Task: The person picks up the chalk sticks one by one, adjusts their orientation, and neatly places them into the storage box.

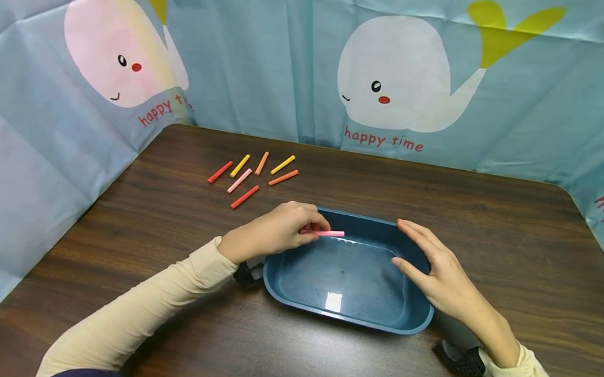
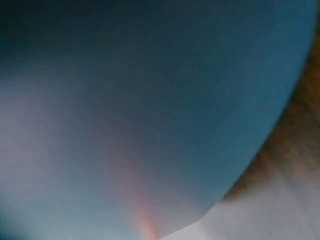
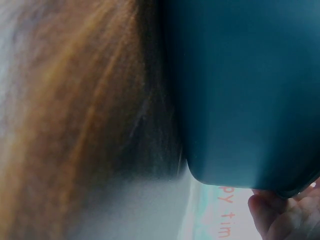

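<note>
My left hand (image 1: 285, 227) pinches a slim pink stick (image 1: 332, 233), like a crayon or chalk, over the far left part of a dark blue plastic bin (image 1: 347, 321). The stick points right, with its left end hidden by the fingers. Against the bin's right side is my right hand (image 1: 447, 279), its fingers fairly straight at the far right corner and its thumb over the inside. The right wrist view shows the bin's outer wall (image 3: 235, 100) and the fingers (image 3: 262, 215) at its far corner. Only a blurred bin wall (image 2: 210, 100) fills most of the left wrist view.
Beyond the bin, to the left, several loose sticks lie on the brown wooden table (image 1: 507, 231), among them a red stick (image 1: 244, 197), a yellow stick (image 1: 283, 164), an orange stick (image 1: 283, 177) and a light pink stick (image 1: 239, 180). A blue whale-print curtain (image 1: 247, 57) hangs along the table's back and sides.
</note>
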The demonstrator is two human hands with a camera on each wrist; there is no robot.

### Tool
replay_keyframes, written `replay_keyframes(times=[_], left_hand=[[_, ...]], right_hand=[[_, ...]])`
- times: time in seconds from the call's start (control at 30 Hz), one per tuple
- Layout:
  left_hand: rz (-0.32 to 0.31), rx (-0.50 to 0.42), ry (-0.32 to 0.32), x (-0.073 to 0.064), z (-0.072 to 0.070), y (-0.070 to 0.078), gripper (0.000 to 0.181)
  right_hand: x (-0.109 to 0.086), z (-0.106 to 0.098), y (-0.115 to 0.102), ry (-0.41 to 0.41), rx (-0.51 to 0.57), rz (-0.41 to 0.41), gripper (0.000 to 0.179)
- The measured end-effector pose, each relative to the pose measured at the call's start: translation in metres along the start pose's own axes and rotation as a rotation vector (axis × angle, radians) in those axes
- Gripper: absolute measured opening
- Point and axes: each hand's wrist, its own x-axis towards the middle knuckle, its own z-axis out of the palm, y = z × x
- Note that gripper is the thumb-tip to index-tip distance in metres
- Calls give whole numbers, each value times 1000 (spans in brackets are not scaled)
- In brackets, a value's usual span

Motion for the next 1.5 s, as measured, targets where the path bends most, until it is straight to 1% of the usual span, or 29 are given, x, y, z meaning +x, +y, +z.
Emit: replay_keyframes(times=[0.23,0.33,0.5,0.57,0.73,0.9,1.0,1.07,1.2,1.37,1.5], left_hand=[[11,73,6,-3,9,1,19],[13,120,29,-3,12,0,18],[-15,155,69,-3,18,0,17],[-28,175,61,-3,19,0,17],[-32,213,22,-2,19,2,15],[-70,192,28,0,20,2,14],[-94,202,24,0,21,3,13],[-99,216,21,0,22,4,12],[-100,248,34,-1,24,5,12],[-79,294,60,-2,26,4,14],[-62,304,80,-3,26,4,16]], right_hand=[[0,2,-1,5,3,-5,73],[0,2,-1,9,2,-12,73],[0,2,-1,20,-3,-18,74],[0,2,-1,21,-4,-19,74],[0,2,-2,19,-2,-17,74],[0,3,-3,25,-1,-18,73],[1,3,-3,31,1,-27,73],[1,3,-3,35,2,-32,73],[1,3,-3,33,1,-36,73],[1,3,-3,32,-2,-32,72],[1,3,-3,32,-6,-30,69]])
